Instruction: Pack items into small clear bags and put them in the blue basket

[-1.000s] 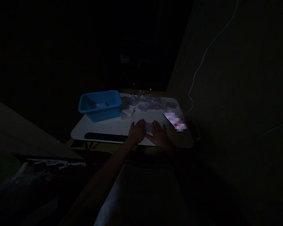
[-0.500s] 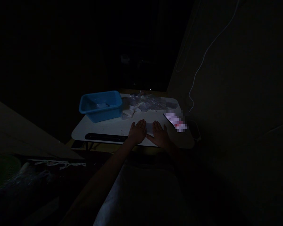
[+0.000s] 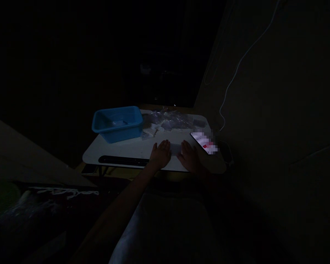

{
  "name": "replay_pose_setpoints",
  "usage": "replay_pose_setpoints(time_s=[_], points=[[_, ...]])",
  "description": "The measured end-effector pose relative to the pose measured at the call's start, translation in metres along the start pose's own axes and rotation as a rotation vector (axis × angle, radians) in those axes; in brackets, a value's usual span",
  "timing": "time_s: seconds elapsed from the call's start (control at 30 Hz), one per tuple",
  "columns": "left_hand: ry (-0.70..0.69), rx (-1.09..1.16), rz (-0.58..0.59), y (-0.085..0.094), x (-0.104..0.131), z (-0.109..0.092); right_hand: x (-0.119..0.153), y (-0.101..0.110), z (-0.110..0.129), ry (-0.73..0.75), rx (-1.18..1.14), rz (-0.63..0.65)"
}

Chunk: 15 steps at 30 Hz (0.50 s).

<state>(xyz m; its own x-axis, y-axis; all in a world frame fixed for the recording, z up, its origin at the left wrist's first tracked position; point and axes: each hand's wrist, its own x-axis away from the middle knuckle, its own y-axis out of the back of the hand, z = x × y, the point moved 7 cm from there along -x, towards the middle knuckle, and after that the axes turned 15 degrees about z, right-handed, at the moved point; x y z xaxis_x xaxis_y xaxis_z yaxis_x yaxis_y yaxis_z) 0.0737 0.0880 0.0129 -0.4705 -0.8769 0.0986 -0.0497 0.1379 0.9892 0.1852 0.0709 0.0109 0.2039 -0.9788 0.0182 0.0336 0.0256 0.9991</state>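
Pale and thin, a small sheet (image 3: 176, 149) lies on the white desk (image 3: 129, 147) between my hands in a dim room. My left hand (image 3: 161, 154) is open, palm down, at one edge of it; my right hand (image 3: 189, 157), also open, is at the other, though I cannot tell how firmly either presses. A blue basin (image 3: 121, 134) stands to the left, crumpled clear plastic (image 3: 172, 120) lies behind, and a lit phone (image 3: 202, 141) rests at right.
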Motion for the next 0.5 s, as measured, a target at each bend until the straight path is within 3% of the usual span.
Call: replay_pose_setpoints(time_s=[0.2, 0.5], points=[[-0.006, -0.021, 0.043, -0.001, 0.0, -0.001, -0.004, -0.001, 0.021, 0.074, 0.013, -0.006], [-0.005, 0.0, 0.022, -0.002, 0.001, -0.001, -0.003, -0.006, 0.016, -0.011, 0.008, -0.031]])
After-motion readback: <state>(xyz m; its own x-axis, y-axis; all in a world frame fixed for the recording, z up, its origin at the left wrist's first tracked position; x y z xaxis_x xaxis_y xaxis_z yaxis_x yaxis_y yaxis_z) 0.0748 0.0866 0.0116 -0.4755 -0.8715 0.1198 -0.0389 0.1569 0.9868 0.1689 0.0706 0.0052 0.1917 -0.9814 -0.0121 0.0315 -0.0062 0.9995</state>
